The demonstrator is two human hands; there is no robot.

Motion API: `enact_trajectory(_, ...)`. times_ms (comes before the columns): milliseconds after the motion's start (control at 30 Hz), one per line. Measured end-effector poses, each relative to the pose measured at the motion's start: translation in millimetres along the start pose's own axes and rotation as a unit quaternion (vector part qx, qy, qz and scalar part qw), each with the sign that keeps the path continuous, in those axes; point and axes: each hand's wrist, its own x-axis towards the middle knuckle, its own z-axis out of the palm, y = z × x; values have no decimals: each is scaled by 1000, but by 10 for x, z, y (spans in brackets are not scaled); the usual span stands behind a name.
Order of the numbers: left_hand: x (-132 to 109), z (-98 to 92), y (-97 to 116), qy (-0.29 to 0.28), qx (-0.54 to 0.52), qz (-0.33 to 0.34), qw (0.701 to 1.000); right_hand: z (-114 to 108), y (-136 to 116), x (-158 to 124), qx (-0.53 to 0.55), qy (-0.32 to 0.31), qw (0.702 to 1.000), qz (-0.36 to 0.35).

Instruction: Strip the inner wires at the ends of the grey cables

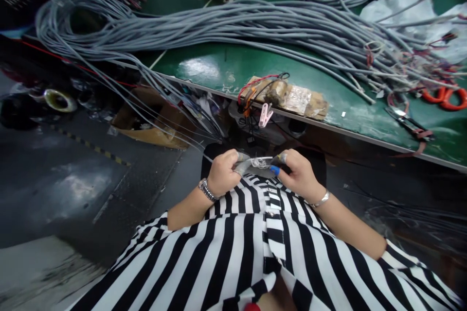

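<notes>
In front of the striped shirt, my left hand (226, 170) pinches a grey cable whose end carries a tangle of thin pale strands (260, 161). My right hand (294, 169) is closed at the other end of those strands, thumb and finger together. Grey coverings wrap fingertips on both hands, and a blue one sits on a right fingertip. From the left hand the grey cable (204, 155) runs up and left towards the bundle on the table. Fine detail between the fingers is too small to make out.
A thick bundle of grey cables (219, 24) lies across the green table (204, 65). By its edge are a taped board (299, 99), a pink clothespin (265, 115) and a soldering-like wire cluster. Orange-handled scissors (454, 98) and wire cutters (412, 126) lie right. A cardboard box (153, 136) stands below.
</notes>
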Motion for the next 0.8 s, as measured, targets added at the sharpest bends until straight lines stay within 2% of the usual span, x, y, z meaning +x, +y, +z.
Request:
enact_trajectory(100,-8,6,-1,-18,6,-7,1000,-6,-2,-5,-26,-1,999,-45)
enact_trajectory(267,19,27,68,-91,25,13,995,0,29,-9,-129,69,986,-79)
enact_trajectory(400,61,33,115,-114,3,14,993,40,42,-9,-165,88,982,-30)
enact_trajectory(600,25,76,70,-128,-1,54,990,133,33,33,-104,42,988,103)
enact_trajectory(800,-38,62,6,-82,27,17,996,-36,84,60,-99,-27,992,74)
